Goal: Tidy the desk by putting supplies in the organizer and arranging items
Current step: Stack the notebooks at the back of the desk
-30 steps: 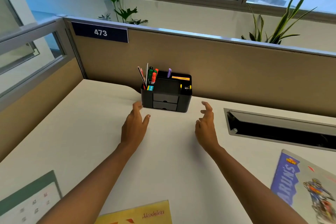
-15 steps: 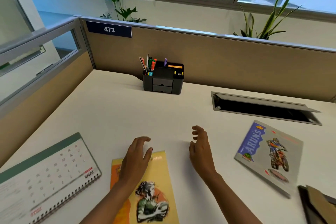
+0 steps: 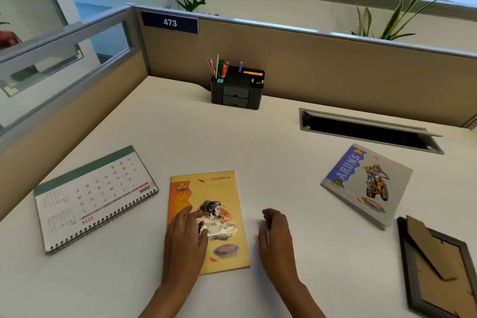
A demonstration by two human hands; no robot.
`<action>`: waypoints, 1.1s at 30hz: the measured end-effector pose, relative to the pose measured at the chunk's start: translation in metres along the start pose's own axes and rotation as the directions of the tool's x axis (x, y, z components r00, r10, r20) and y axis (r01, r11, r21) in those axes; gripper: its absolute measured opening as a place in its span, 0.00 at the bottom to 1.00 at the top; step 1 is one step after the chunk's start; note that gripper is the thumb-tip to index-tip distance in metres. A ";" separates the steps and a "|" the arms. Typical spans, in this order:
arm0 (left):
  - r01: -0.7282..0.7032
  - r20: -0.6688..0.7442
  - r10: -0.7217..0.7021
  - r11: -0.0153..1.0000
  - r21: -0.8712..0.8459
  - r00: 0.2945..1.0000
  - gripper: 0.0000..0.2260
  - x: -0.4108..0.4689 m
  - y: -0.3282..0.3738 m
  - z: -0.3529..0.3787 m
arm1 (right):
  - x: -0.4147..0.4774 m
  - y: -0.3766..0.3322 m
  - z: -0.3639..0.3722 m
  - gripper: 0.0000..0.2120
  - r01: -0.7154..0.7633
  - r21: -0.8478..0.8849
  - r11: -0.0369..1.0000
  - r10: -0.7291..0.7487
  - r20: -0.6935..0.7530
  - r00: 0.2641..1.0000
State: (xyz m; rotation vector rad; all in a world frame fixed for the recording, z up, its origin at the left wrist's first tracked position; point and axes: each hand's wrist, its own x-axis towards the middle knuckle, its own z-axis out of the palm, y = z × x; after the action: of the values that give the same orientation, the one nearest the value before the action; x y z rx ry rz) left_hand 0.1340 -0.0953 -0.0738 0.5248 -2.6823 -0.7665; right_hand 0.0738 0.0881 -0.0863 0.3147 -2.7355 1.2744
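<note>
the left hand (image 3: 184, 242) lies flat on the left half of the yellow notebook (image 3: 222, 204), fingers straight and slightly spread, overlapping its left edge. the right hand (image 3: 275, 237) sits just right of the notebook's right edge, apart from it, fingers loosely curled, holding nothing. left of the notebook lies a spiral desk calendar (image 3: 95, 196), near but not touching. well beyond the notebook's top edge stands the black desk organizer (image 3: 236, 90) with pens (image 3: 220, 68), bare white desk (image 3: 206, 137) between. well right of the notebook lie a grey motorbike notebook (image 3: 366, 183) and a face-down picture frame (image 3: 438, 266).
</note>
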 end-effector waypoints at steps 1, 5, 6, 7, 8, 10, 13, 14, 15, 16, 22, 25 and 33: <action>0.031 -0.004 -0.031 0.999 0.039 1.000 0.13 -0.004 -0.001 -0.001 | -0.008 -0.001 0.000 0.15 -0.007 -0.010 1.000 0.007 0.016 1.000; 0.133 -0.034 -0.130 0.986 0.099 0.991 0.14 -0.017 -0.007 -0.002 | -0.032 -0.008 0.003 0.17 0.031 -0.089 0.996 -0.022 0.100 0.995; 0.167 -0.034 -0.164 0.980 0.110 0.986 0.14 -0.020 -0.008 -0.003 | -0.035 -0.011 0.005 0.18 0.033 -0.099 0.995 -0.021 0.120 0.993; 0.210 -0.029 -0.208 0.971 0.118 0.978 0.16 -0.023 -0.007 -0.004 | -0.038 -0.014 0.006 0.18 0.030 -0.098 0.995 -0.017 0.137 0.990; 0.260 -0.018 -0.260 0.959 0.114 0.966 0.17 -0.025 -0.007 -0.004 | -0.039 -0.017 0.007 0.18 0.019 -0.087 0.996 -0.006 0.152 0.988; 0.352 0.028 -0.355 0.933 0.076 0.934 0.21 -0.026 -0.005 -0.006 | -0.039 -0.025 0.010 0.17 -0.031 -0.051 0.998 0.039 0.167 0.985; 0.375 0.091 -0.375 0.927 0.015 0.923 0.23 -0.026 -0.002 -0.008 | -0.037 -0.035 0.015 0.16 -0.131 -0.021 0.991 0.133 0.151 0.979; 0.368 0.102 -0.365 0.930 -0.004 0.925 0.22 -0.025 -0.001 -0.010 | -0.036 -0.038 0.017 0.16 -0.178 -0.013 0.984 0.178 0.147 0.973; 0.366 0.113 -0.361 0.930 -0.021 0.926 0.21 -0.025 0.001 -0.013 | -0.033 -0.041 0.017 0.16 -0.234 0.003 0.972 0.231 0.148 0.961; 0.368 0.124 -0.361 0.929 -0.039 0.924 0.21 -0.024 0.001 -0.016 | -0.030 -0.043 0.017 0.15 -0.296 0.021 0.955 0.290 0.155 0.945; 0.465 0.151 -0.442 0.867 -0.179 0.884 0.18 -0.011 -0.003 -0.031 | -0.013 -0.048 0.010 0.11 -0.574 0.160 0.803 0.535 0.233 0.813; 0.595 0.258 -0.537 0.707 -0.381 0.803 0.17 -0.007 -0.013 -0.035 | -0.011 -0.046 0.008 0.06 -0.589 0.192 0.785 0.535 0.270 0.801; 0.697 0.587 -0.386 0.287 -0.657 0.712 0.09 -0.004 -0.017 -0.035 | -0.023 -0.033 -0.003 0.04 -0.570 0.437 0.696 0.441 0.366 0.819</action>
State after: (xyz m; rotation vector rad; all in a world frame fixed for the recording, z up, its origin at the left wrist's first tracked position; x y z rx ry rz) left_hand 0.1551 -0.1225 -0.0550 1.1212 -1.8144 -2.3963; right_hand 0.1037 0.0731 -0.0638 -0.3285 -2.6867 2.2910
